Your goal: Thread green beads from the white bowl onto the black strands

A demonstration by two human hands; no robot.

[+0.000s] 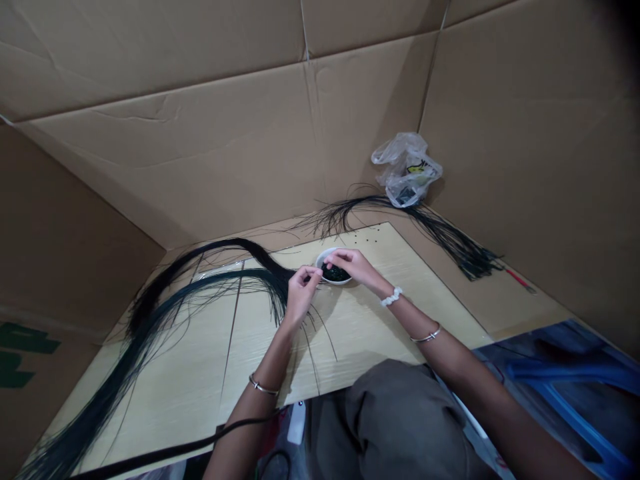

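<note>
Pinching a bundle of long dark-green strands [280, 283] in the left hand [300, 298], with fingers [311, 277] pressed together against the thumb, just beside the rim of a white bowl [325, 257]. Curving over that bowl, the right hand [353, 265], with fingertips [331, 259] drawn close together; contact with the dark contents [335, 273] not determinable from this view. Standing near the far edge of a yellow wood-grain board [350, 333], the bowl remaining between both hands. Sweeping leftward across the board and trailing off its near left corner, the strands. Lying over the far board edge, a second dark hank [400, 217], running toward a red-handled tool [520, 280]. Leaning against corrugated cardboard walls [200, 153], a crumpled plastic bag [407, 170].
</note>
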